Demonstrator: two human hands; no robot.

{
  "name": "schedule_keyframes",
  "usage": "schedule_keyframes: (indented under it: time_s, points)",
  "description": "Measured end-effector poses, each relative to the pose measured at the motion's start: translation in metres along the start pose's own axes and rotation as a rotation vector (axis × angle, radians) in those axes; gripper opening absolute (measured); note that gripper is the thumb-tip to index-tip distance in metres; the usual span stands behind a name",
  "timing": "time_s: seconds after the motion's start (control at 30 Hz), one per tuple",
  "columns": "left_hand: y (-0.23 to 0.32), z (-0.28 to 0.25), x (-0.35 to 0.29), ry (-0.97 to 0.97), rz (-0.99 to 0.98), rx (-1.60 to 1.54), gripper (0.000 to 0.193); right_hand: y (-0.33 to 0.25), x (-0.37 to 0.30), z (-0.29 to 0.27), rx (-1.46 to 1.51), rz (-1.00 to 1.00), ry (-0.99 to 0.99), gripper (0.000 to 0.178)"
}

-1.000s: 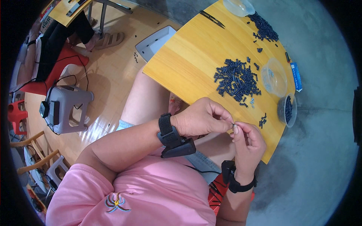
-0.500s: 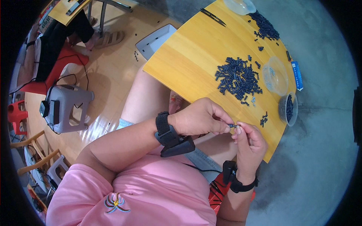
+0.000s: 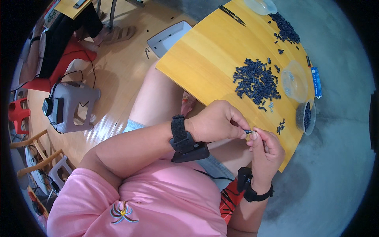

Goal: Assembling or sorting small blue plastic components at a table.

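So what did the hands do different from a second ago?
Hardly anything. The left hand and right hand stay pressed together over the table edge, pinching a small dark part; only the fingertips shifted slightly. The big pile of dark pieces and the clear bowls stayed put.

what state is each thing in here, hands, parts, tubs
left hand: pinched on the small dark part
right hand: pinched on the same part's other end
small dark part: held between both hands, off the table
pile of dark parts: loose on the table
clear tub: upright, looks empty
small tub: upright, holds dark parts
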State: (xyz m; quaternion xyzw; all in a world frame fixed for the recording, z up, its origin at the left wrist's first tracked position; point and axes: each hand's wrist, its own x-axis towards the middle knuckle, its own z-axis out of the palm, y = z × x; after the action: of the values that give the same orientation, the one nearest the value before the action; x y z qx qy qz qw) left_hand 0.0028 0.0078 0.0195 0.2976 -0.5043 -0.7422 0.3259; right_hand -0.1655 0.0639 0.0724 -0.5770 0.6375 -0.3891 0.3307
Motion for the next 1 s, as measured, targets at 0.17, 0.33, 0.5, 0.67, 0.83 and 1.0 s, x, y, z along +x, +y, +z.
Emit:
schedule_keyframes:
  time_s: [0.17, 0.33, 0.5, 0.67, 0.83, 1.0]
  points:
    - [0.011, 0.001, -0.002, 0.048, -0.037, 0.084, 0.016, 0.002, 0.004, -0.006, -0.134, -0.116, -0.096, 0.011]
    - [0.017, 0.0, -0.004, 0.042, -0.076, 0.09, 0.016, 0.0, 0.009, -0.005, -0.078, -0.011, -0.073, 0.011]
    - [0.002, 0.002, -0.002, 0.028, 0.037, -0.029, 0.018, 0.001, 0.008, -0.007, 0.006, 0.016, -0.088, 0.01]
    - [0.013, 0.002, -0.004, -0.003, -0.106, 0.05, 0.019, 0.002, 0.006, -0.008, -0.014, 0.022, -0.088, 0.011]
    - [0.004, -0.001, -0.005, -0.074, -0.213, 0.05, 0.021, 0.005, 0.005, -0.007, 0.02, 0.02, -0.124, 0.011]
    - [-0.001, -0.001, -0.006, -0.049, -0.187, -0.024, 0.019, 0.003, 0.004, -0.004, 0.02, 0.05, -0.113, 0.01]
